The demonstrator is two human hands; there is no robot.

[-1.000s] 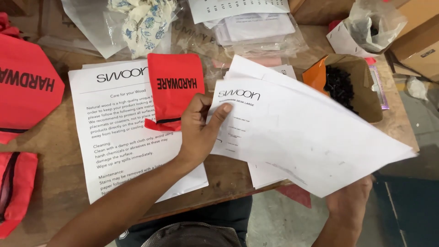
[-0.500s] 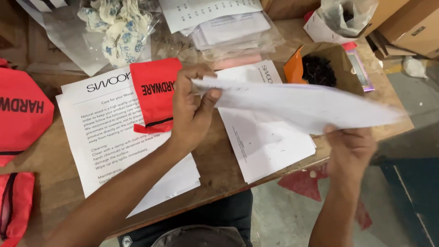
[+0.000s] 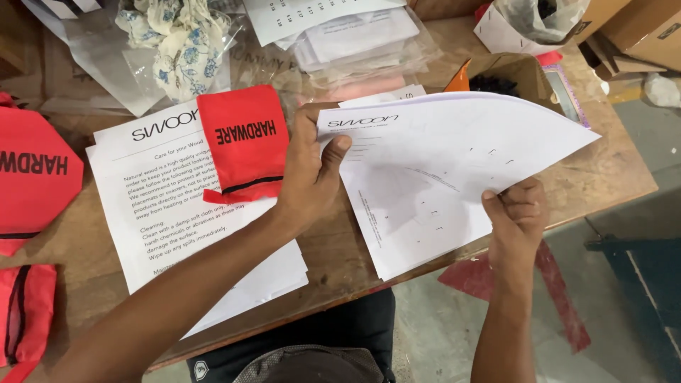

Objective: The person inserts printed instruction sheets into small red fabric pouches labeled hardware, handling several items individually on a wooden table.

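Both my hands hold one large white printed sheet above the wooden table. My left hand pinches its top left corner with thumb and fingers. My right hand grips its lower right edge beyond the table's front edge. The sheet bows upward and hovers over another white sheet lying flat on the table. A small red drawstring pouch sits just left of my left hand, resting on a stack of printed white leaflets.
More red pouches lie at the far left. A clear bag with blue-flowered cloth and bagged papers sit at the back. An open cardboard box with dark small parts stands back right, with cartons beyond.
The sheet, seen nearly edge-on half a second ago, has tipped so its printed face shows. My right hand has come up from under the table edge to grip its lower edge.
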